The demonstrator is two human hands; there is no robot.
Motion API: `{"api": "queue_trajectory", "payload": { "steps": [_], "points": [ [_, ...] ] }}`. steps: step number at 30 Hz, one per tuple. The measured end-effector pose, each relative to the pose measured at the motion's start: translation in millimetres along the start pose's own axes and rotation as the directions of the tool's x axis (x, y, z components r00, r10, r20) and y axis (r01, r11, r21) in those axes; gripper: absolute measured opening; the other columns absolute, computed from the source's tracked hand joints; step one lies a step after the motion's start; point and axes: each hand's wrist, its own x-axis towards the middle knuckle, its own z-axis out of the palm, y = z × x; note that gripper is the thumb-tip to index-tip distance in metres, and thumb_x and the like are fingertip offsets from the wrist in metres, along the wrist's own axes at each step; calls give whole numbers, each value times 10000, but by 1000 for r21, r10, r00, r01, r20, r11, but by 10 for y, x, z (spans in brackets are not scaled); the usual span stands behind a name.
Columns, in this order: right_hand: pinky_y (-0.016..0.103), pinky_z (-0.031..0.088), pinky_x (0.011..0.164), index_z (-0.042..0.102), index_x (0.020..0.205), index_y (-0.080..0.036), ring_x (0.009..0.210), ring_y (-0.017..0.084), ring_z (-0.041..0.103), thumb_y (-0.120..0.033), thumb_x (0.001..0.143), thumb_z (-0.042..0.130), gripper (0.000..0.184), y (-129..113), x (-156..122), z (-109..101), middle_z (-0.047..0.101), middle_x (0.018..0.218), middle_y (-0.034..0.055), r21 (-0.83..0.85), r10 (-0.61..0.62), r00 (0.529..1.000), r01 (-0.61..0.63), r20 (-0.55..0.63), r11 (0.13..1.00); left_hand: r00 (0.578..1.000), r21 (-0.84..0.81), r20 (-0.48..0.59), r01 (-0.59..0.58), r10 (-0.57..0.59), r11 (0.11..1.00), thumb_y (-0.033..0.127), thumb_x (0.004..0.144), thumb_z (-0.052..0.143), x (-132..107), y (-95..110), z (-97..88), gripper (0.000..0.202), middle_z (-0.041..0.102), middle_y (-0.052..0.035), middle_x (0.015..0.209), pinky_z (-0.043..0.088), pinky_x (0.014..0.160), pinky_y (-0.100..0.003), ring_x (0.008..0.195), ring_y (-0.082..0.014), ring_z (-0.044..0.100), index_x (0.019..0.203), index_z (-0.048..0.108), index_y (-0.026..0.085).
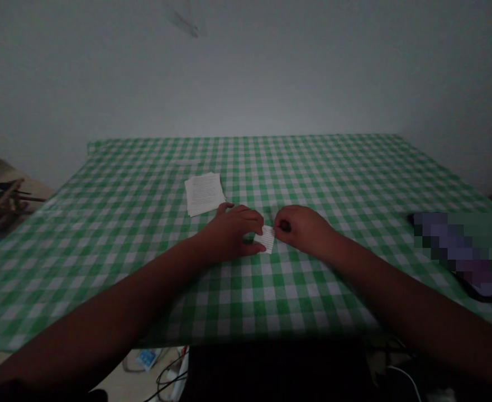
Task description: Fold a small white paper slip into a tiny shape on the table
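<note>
A small folded piece of printed paper (266,239) lies at the middle of a table covered with a green and white checked cloth (333,167). My left hand (233,231) is curled over its left side, fingers and thumb pinching it. My right hand (302,226) is closed in a pinch on the paper's right edge. A stack of printed white sheets (204,193) rests on the cloth just beyond my left hand.
A blurred dark object (463,251) lies on the right side of the table. A pale wall rises behind the table. Cables and a small blue item (147,357) are on the floor below the near edge. Dim clutter sits at far left.
</note>
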Motion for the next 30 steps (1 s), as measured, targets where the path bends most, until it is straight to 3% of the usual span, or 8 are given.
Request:
{"api": "queue_trajectory", "payload": {
  "steps": [7, 17, 20, 25, 30],
  "points": [
    [299, 410, 680, 651, 768, -190, 712, 165, 577, -208, 844, 626, 82, -7, -16, -24, 645, 756, 23, -33, -14, 1000, 14, -10, 999, 1000, -5, -11, -3, 3, 1000, 444, 785, 771, 0, 1, -7, 267, 677, 14, 1201, 207, 1031, -471, 1155, -237, 564, 965, 677, 271],
    [301, 416, 679, 646, 717, -213, 698, 155, 589, -175, 817, 625, 109, -252, -175, -16, 674, 750, -3, 51, -184, 979, 180, 92, 982, 1000, -9, 15, 2, -2, 1000, 435, 823, 721, -1, 8, -22, 231, 675, 9, 1190, 203, 1034, -473, 1162, -238, 552, 1002, 686, 293],
    [291, 401, 643, 640, 704, -215, 669, 146, 571, -167, 797, 642, 105, -238, -169, -9, 657, 716, -12, 71, -149, 984, 143, 94, 987, 1000, -3, 19, 8, -8, 1000, 436, 828, 715, 1, 18, -28, 221, 673, 19, 1182, 200, 1039, -463, 1161, -232, 552, 996, 688, 295],
    [293, 375, 605, 647, 716, -203, 639, 148, 554, -213, 802, 662, 87, -129, -95, -16, 643, 699, 3, 24, 10, 999, -11, 48, 1000, 1000, 0, 16, 7, -7, 1000, 451, 804, 743, 1, 11, -21, 242, 675, 18, 1187, 209, 1027, -462, 1147, -236, 559, 969, 683, 284],
    [292, 395, 634, 653, 710, -204, 664, 152, 576, -195, 793, 656, 84, -180, -129, -48, 662, 707, 0, 59, -35, 997, 30, 72, 998, 1000, -4, -2, -6, 6, 1000, 453, 806, 742, -6, -9, -9, 250, 670, 21, 1199, 202, 1035, -463, 1165, -239, 554, 982, 679, 286]
  ]
}}
